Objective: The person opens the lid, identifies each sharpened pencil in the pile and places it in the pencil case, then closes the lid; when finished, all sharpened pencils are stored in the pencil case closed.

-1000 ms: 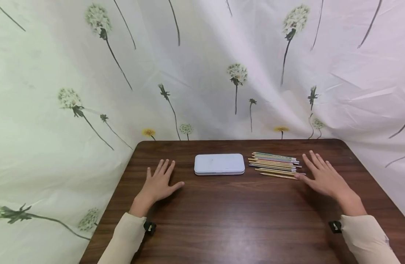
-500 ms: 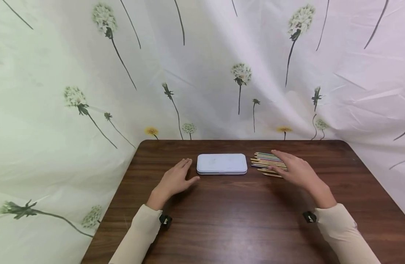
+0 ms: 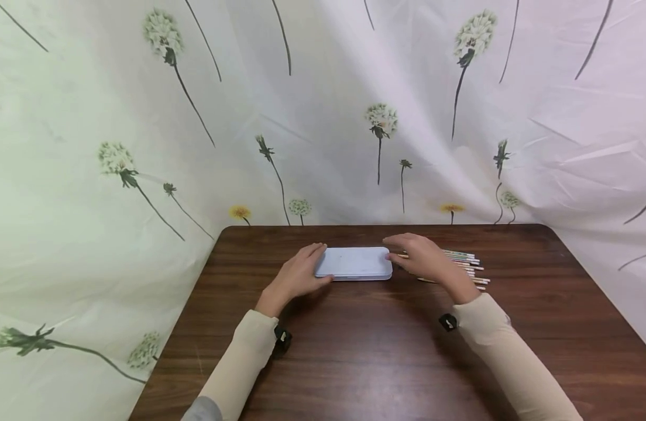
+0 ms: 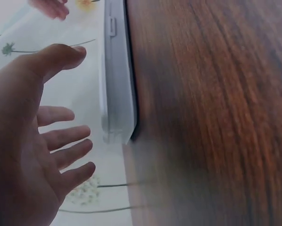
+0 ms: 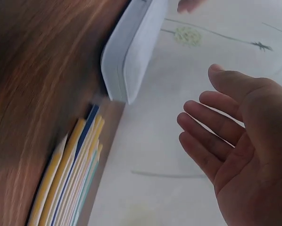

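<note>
Mid-frame, the left hand (image 3: 298,273) and right hand (image 3: 424,258) are flanking the pencil case (image 3: 356,262), grips apart; a sagging right palm could be scattering pencils (image 5: 68,181).

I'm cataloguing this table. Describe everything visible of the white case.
The white case is a slim, closed rectangular box, rounded at the corners, with a small front catch; metal or plastic, I can't tell. It lies flat on the table, left of the pencils, between the left hand and right hand, neither plainly touching it.

Dandelion-print curtain (image 3: 323,117), dark wood-grain table (image 3: 365,351)
</note>
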Demonstrator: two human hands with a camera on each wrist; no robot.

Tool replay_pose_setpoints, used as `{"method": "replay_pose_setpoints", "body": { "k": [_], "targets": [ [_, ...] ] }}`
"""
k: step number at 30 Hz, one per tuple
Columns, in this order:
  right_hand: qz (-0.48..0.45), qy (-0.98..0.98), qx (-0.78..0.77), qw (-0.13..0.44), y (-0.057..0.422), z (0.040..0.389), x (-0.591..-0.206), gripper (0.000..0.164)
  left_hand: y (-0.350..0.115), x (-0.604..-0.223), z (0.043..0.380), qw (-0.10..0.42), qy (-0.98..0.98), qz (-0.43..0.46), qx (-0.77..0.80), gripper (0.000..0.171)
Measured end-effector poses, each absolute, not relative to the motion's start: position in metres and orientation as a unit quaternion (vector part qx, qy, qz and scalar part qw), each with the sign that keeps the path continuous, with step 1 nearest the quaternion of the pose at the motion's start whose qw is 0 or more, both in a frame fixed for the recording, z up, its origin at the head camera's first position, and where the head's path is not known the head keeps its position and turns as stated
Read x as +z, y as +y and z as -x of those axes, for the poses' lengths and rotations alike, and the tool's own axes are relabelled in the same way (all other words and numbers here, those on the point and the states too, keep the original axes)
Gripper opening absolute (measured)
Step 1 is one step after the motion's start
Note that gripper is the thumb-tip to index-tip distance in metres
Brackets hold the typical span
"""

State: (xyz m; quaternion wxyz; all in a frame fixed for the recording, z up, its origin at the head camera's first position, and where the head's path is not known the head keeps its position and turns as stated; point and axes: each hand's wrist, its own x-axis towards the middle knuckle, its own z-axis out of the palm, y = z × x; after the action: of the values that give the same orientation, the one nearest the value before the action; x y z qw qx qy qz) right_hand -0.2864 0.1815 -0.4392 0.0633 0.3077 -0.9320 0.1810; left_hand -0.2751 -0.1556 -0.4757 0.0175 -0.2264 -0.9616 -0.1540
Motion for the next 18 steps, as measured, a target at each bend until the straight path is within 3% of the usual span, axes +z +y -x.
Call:
{"method": "replay_pose_setpoints", "body": {
  "k": [14, 18],
  "targets": [
    [-0.34, -0.923, 0.17, -0.064, 0.137, 0.313, -0.462, 0.064, -0.142, -0.487, 0.294, -0.048, -0.959, 0.216, -0.175, 0.096],
    [-0.339, -0.926, 0.15, -0.069, 0.134, 0.314, -0.467, 0.068, -0.137, -0.49, 0.297, -0.047, -0.958, 0.215, -0.182, 0.094]
  ]
}}
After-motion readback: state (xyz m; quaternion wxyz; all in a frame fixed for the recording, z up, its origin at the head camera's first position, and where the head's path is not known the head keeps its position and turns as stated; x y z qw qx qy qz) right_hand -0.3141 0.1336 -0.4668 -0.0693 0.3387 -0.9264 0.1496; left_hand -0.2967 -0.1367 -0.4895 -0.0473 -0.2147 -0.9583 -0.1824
